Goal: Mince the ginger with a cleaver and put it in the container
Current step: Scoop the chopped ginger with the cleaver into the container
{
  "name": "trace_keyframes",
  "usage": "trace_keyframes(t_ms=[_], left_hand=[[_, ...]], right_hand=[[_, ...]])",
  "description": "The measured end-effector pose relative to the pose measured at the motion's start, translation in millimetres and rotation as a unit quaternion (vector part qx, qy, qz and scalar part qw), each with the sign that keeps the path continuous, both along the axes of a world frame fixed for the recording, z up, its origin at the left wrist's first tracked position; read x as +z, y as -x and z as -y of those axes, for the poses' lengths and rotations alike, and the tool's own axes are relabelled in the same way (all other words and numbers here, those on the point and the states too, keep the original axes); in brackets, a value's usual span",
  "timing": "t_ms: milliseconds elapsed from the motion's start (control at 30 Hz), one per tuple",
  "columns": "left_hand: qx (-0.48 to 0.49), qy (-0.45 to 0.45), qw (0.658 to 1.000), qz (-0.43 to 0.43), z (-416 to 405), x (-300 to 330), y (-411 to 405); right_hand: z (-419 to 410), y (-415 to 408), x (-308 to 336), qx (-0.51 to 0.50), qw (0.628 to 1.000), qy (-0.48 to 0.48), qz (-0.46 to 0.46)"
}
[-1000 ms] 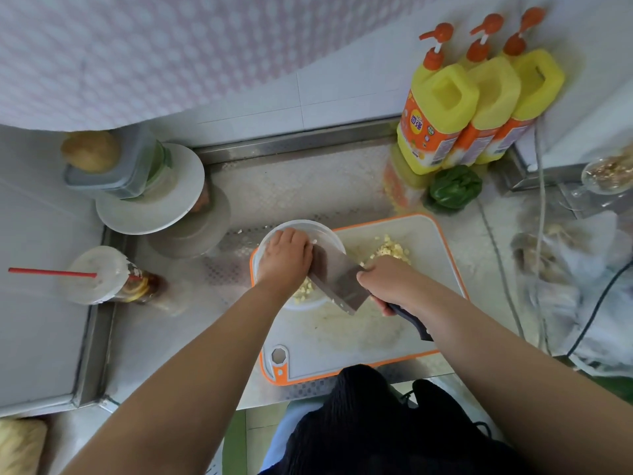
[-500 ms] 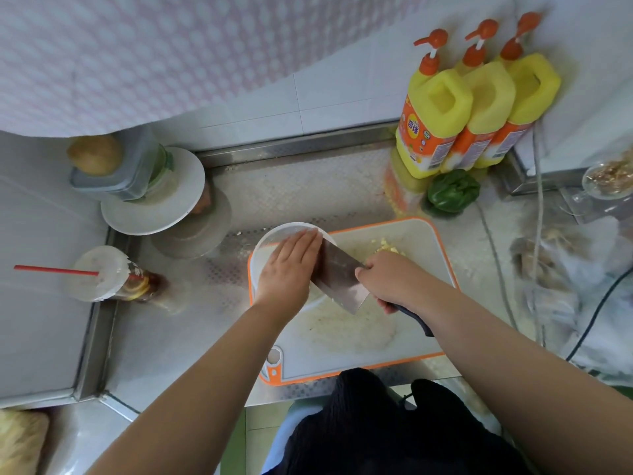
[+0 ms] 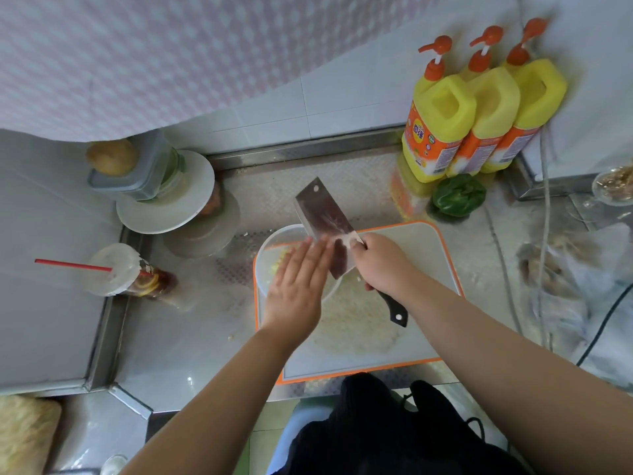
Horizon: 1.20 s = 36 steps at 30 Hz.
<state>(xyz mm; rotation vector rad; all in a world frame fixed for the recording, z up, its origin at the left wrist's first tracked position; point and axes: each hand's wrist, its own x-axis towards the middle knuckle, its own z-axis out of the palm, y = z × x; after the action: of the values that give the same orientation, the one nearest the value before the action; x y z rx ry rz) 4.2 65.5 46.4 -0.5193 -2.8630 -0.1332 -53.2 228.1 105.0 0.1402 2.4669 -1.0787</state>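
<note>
Nearest to us, the orange-rimmed cutting board (image 3: 428,337) is lying on the steel desk (image 3: 191,337), its middle carrying a pale, wet smear of ginger residue (image 3: 356,323). Above the board, we are holding our left hand (image 3: 296,289) flat, fingers (image 3: 308,255) straight and pressed together, their tips touching the lower flat of the cleaver (image 3: 325,221). We are gripping the cleaver's black handle (image 3: 394,308) in our right hand (image 3: 383,265), fingers curled round it and pinching the blade near its heel. The blade is pointing up and away, tilted over the clear container (image 3: 270,248), which is standing on the board's far left corner. Minced ginger (image 3: 281,264) is lying inside the container, partly hidden by our left hand.

Farther left, a lidded drink cup (image 3: 116,269) with a red straw (image 3: 72,265) is standing near the desk edge. Beyond it, a white plate (image 3: 164,214) is carrying a grey lidded box (image 3: 137,173) topped by a potato (image 3: 111,156). At the far right, a green pepper (image 3: 457,197) is lying just before three yellow pump bottles (image 3: 479,118) standing against the tiled wall.
</note>
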Motion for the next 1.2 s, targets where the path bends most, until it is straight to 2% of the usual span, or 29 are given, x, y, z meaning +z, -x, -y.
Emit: trace_keyframes(t_ms=[100, 233, 300, 433, 533, 600, 733, 867, 933, 1000, 1100, 1200], left_hand=[[-0.011, 0.048, 0.999, 0.023, -1.6, -7.2, -8.7], [0.098, 0.085, 0.988, 0.089, 19.5, -25.9, -7.0], [0.120, 0.061, 0.985, 0.110, 24.2, -27.4, -2.8], [0.159, -0.018, 0.982, 0.099, 21.3, -25.0, 14.3], [0.218, -0.031, 0.967, 0.129, 19.1, -29.0, 17.7], [0.227, -0.054, 0.966, 0.111, 16.3, -28.5, 15.7], [0.178, -0.085, 0.980, 0.019, -9.0, -23.9, 15.8], [0.023, -0.198, 0.979, -0.036, -51.4, -27.6, 13.1], [-0.058, -0.224, 0.973, 0.010, -72.6, -35.3, 11.9], [-0.073, -0.228, 0.967, 0.088, -89.0, -48.0, 18.7], [0.008, -0.208, 0.954, 0.215, -104.7, -68.4, 39.5], [0.075, -0.202, 0.942, 0.258, -113.7, -85.7, 64.2]], right_hand=[[11.3, 3.3, -3.8, -0.002, 1.000, 0.012, -0.020], [6.2, 2.6, -8.4, -0.022, 0.998, 0.021, -0.054], [-4.9, 0.6, -13.8, -0.041, 0.996, 0.019, -0.081], [-35.4, -6.9, -28.6, -0.082, 0.989, 0.036, -0.121], [-64.8, -13.8, -38.5, -0.112, 0.985, 0.039, -0.125], [-86.4, -18.1, -44.9, -0.125, 0.985, 0.025, -0.116], [-128.2, -26.8, -63.6, -0.184, 0.979, 0.008, -0.087], [-161.3, -38.7, -88.2, -0.243, 0.968, -0.001, -0.056], [-171.5, -43.5, -100.7, -0.259, 0.965, -0.010, -0.030], [-177.5, -45.5, -110.6, -0.268, 0.963, -0.019, -0.005], [-182.2, -46.3, -119.3, -0.264, 0.964, -0.032, 0.019], [-185.2, -46.9, -120.9, -0.242, 0.968, -0.051, 0.037]])
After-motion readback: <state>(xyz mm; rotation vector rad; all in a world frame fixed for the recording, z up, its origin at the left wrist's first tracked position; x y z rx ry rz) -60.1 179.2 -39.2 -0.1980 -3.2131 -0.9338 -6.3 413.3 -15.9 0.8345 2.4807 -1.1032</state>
